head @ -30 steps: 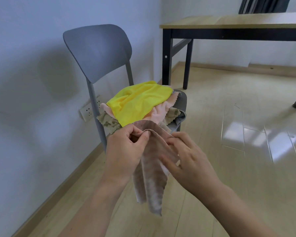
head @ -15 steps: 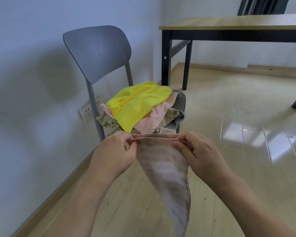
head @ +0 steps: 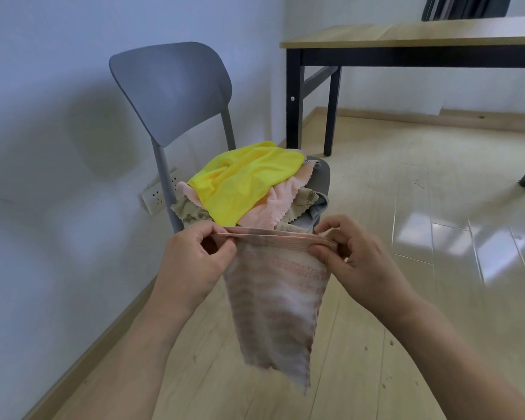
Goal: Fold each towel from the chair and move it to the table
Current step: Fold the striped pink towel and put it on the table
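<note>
A brown-and-white striped towel [head: 275, 304] hangs in front of me, stretched by its top edge. My left hand [head: 191, 265] pinches the left corner and my right hand [head: 355, 262] pinches the right corner. Just behind them stands a grey chair [head: 170, 86] whose seat holds a pile: a yellow towel [head: 243, 180] on top, a pink towel [head: 273, 204] under it, and a beige patterned towel [head: 306, 197] lower down. The wooden table [head: 406, 34] with black legs stands at the far right.
A pale wall runs along the left with a white power socket [head: 156, 195] behind the chair leg. Light wood flooring [head: 437, 237] spreads to the right between the chair and the table. A dark curtain [head: 464, 6] hangs behind the table.
My hands have drawn apart along the striped towel's top edge, spreading it from a bunched strip into a flat hanging sheet. The pile on the chair has not moved.
</note>
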